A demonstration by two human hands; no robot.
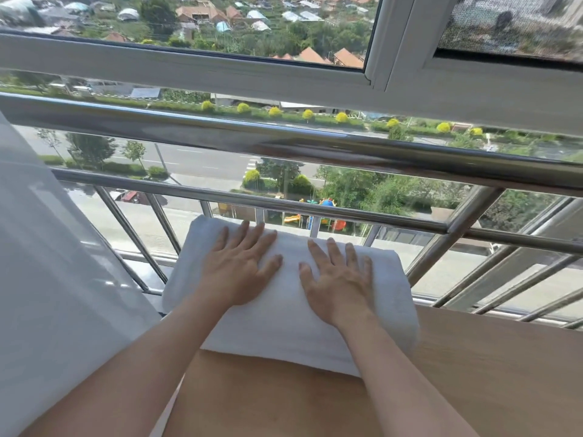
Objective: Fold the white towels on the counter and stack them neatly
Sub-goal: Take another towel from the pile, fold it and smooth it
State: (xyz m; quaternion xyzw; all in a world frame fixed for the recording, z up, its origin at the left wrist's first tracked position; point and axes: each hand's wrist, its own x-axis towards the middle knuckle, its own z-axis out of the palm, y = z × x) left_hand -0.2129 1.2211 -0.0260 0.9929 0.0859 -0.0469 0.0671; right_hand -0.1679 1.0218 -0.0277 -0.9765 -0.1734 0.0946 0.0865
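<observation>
Here, in a view looking down from a head-worn camera, a sheer white curtain (47, 279) hangs along the far left. Just right of it, the person's left hand (239, 266) lies palm down, fingers straight and spread, on a folded white towel (284, 326). The right hand (339, 279) lies beside it on the same towel, equally flat and spread, gripping nothing. The two hands are near each other but apart. The towel looks thick and layered; whether it is one folded towel or several stacked cannot be told. It rests on a pale wooden counter (489, 357), which runs on bare toward the right edge. The towel's far end sits close to a steel railing (315, 146) in front of a window. No other towel is in view.

Judged from this, the step in hand is pressing and smoothing a finished fold. The next move would call for lifting both palms straight off so the layers do not shift. If more towels wait out of view, the next one should be folded to the same size and set squarely on top
</observation>
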